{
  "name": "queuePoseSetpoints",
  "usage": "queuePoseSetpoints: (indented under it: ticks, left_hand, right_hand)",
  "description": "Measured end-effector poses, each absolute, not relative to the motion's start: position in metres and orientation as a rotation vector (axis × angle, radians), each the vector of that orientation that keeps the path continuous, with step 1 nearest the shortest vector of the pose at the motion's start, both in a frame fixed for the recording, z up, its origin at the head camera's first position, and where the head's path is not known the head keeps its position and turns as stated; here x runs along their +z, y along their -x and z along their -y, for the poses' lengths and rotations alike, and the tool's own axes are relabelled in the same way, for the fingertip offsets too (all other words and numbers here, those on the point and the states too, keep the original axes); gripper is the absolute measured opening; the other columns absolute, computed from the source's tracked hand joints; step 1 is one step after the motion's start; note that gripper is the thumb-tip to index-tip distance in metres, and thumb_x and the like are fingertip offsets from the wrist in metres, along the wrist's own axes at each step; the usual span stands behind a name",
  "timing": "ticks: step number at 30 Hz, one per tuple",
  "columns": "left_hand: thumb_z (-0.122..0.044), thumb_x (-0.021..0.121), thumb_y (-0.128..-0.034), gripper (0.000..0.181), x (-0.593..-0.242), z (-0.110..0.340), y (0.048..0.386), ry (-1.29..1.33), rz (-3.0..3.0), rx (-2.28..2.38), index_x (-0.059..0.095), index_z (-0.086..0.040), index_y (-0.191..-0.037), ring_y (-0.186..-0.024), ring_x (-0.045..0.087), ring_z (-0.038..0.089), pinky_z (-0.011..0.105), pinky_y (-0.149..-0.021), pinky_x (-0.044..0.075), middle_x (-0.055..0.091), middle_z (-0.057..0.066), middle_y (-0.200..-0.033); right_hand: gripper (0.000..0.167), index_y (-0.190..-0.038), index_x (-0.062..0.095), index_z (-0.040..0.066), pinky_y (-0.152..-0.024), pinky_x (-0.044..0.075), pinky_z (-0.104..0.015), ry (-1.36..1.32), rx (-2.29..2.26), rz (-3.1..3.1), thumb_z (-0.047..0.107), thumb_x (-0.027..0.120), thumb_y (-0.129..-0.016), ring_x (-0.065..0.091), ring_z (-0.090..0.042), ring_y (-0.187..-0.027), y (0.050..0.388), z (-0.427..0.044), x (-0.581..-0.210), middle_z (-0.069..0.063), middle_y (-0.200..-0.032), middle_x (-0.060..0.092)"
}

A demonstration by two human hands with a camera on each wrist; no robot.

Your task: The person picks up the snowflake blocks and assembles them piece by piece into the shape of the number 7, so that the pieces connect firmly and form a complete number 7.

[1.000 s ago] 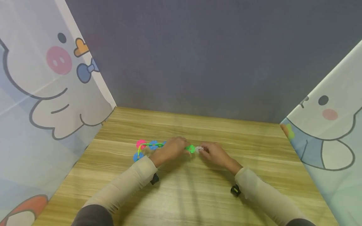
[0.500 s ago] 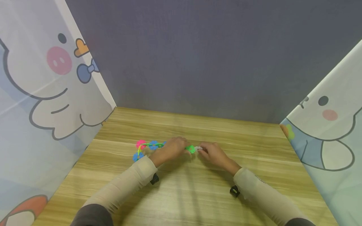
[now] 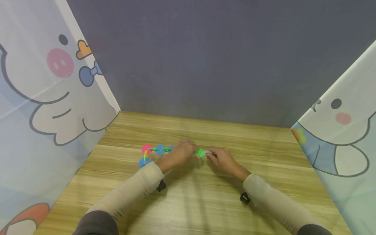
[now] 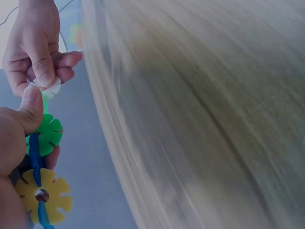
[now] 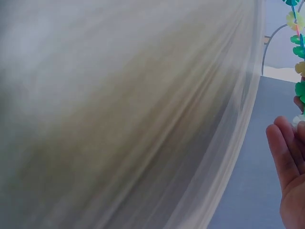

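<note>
A chain of slotted plastic snowflake discs runs out to the left of my left hand. Thumb and fingers of that hand grip it near its right end, around a green disc. Behind that grip, a yellow disc hangs on a blue one seen edge-on. My right hand pinches a white disc between thumb and fingers. It meets a bright green disc at the chain's end; how deeply their slots engage cannot be told. In the right wrist view, more discs stretch away from the white one.
At the chain's left end, a pink disc forms the corner and a blue disc sits nearer to me. The wooden table ends at a grey back panel. Cartoon-printed side panels flank it.
The white disc has turned from showing its face to nearly edge-on, against the green disc. Both hands stay almost in place, still gripping.
</note>
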State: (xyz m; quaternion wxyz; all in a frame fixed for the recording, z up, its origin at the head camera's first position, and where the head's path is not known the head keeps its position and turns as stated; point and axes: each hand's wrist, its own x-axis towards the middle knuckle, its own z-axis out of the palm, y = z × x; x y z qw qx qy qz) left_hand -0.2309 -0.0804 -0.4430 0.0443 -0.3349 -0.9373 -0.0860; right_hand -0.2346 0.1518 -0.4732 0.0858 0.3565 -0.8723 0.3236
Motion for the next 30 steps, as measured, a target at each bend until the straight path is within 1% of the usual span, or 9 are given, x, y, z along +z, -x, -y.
queuePoseSetpoints:
  ticks: [3, 6, 11, 15, 18, 21, 25, 28, 30]
  left_hand:
    - [-0.045, 0.069, -0.0904, 0.044, -0.4433, 0.0798, 0.23, 1.016, 2.87, -0.225, 0.072, -0.019, -0.125, -0.082, 0.064, 0.01, 0.022, -0.068, 0.057, 0.068, -0.005, -0.094]
    - [-0.047, 0.07, -0.0896, 0.045, -0.4433, 0.0786, 0.2291, 1.005, 2.862, -0.18, 0.072, -0.02, -0.126, -0.083, 0.065, 0.011, 0.021, -0.065, 0.056, 0.068, -0.005, -0.094]
    - [-0.046, 0.07, -0.089, 0.046, -0.4441, 0.0773, 0.2278, 0.992, 2.84, -0.166, 0.072, -0.018, -0.126, -0.088, 0.068, 0.012, 0.023, -0.071, 0.06, 0.071, -0.005, -0.098]
    - [-0.045, 0.071, -0.088, 0.046, -0.4446, 0.0769, 0.2269, 0.974, 2.823, -0.177, 0.073, -0.016, -0.123, -0.09, 0.069, 0.013, 0.023, -0.073, 0.061, 0.073, -0.004, -0.099]
    - [-0.045, 0.071, -0.0885, 0.046, -0.4447, 0.0762, 0.2265, 0.965, 2.837, -0.188, 0.072, -0.017, -0.124, -0.093, 0.07, 0.014, 0.024, -0.072, 0.061, 0.074, -0.003, -0.103]
    - [-0.045, 0.07, -0.0894, 0.047, -0.4443, 0.0753, 0.2268, 0.963, 2.876, -0.202, 0.071, -0.017, -0.127, -0.096, 0.07, 0.015, 0.025, -0.071, 0.061, 0.073, -0.003, -0.106]
    - [-0.045, 0.069, -0.0897, 0.05, -0.4427, 0.0748, 0.229, 0.969, 2.914, -0.222, 0.069, -0.015, -0.13, -0.097, 0.07, 0.015, 0.025, -0.075, 0.062, 0.073, -0.002, -0.106]
    - [-0.045, 0.069, -0.0909, 0.051, -0.4412, 0.0755, 0.2318, 0.988, 2.955, -0.246, 0.068, -0.015, -0.132, -0.095, 0.069, 0.014, 0.025, -0.077, 0.061, 0.073, -0.002, -0.107]
    - [-0.045, 0.068, -0.0924, 0.053, -0.4402, 0.0763, 0.2336, 1.009, 2.99, -0.265, 0.066, -0.015, -0.135, -0.095, 0.069, 0.013, 0.025, -0.08, 0.061, 0.073, -0.001, -0.109]
  right_hand:
    - [0.006, -0.09, 0.07, 0.009, -0.049, 0.046, -0.014, -1.085, 0.937, 2.579, 0.01, 0.07, -0.096, 0.048, 0.006, -0.055, 0.2346, -0.1516, -0.4717, 0.004, -0.068, 0.066]
    - [0.006, -0.091, 0.07, 0.007, -0.049, 0.047, -0.012, -1.108, 0.918, 2.562, 0.008, 0.07, -0.096, 0.052, 0.005, -0.055, 0.2341, -0.1512, -0.4703, 0.002, -0.069, 0.068]
    - [0.005, -0.095, 0.071, 0.002, -0.052, 0.051, -0.01, -1.113, 0.885, 2.546, 0.006, 0.068, -0.096, 0.066, -0.005, -0.059, 0.2336, -0.1499, -0.4693, -0.004, -0.072, 0.072]
    - [0.005, -0.096, 0.071, 0.002, -0.055, 0.053, -0.01, -1.101, 0.862, 2.536, 0.005, 0.068, -0.096, 0.071, -0.011, -0.061, 0.2336, -0.1479, -0.4687, -0.006, -0.073, 0.072]
    - [0.003, -0.096, 0.072, 0.002, -0.056, 0.054, -0.01, -1.112, 0.856, 2.523, 0.003, 0.069, -0.095, 0.072, -0.012, -0.061, 0.2333, -0.1469, -0.4681, -0.007, -0.074, 0.074]
    - [0.005, -0.096, 0.073, 0.002, -0.056, 0.054, -0.011, -1.125, 0.848, 2.504, -0.001, 0.07, -0.093, 0.072, -0.012, -0.06, 0.2336, -0.1461, -0.4678, -0.008, -0.076, 0.075]
    - [0.005, -0.095, 0.072, 0.002, -0.054, 0.055, -0.013, -1.117, 0.828, 2.488, -0.002, 0.072, -0.091, 0.071, -0.011, -0.06, 0.2346, -0.1451, -0.4688, -0.007, -0.075, 0.074]
    - [0.005, -0.092, 0.07, 0.004, -0.053, 0.053, -0.014, -1.092, 0.814, 2.507, 0.002, 0.074, -0.09, 0.066, -0.007, -0.059, 0.2343, -0.1453, -0.4705, -0.004, -0.073, 0.073]
    - [0.005, -0.092, 0.07, 0.005, -0.052, 0.051, -0.015, -1.07, 0.834, 2.535, 0.005, 0.075, -0.091, 0.06, -0.003, -0.059, 0.2333, -0.146, -0.4715, -0.002, -0.074, 0.071]
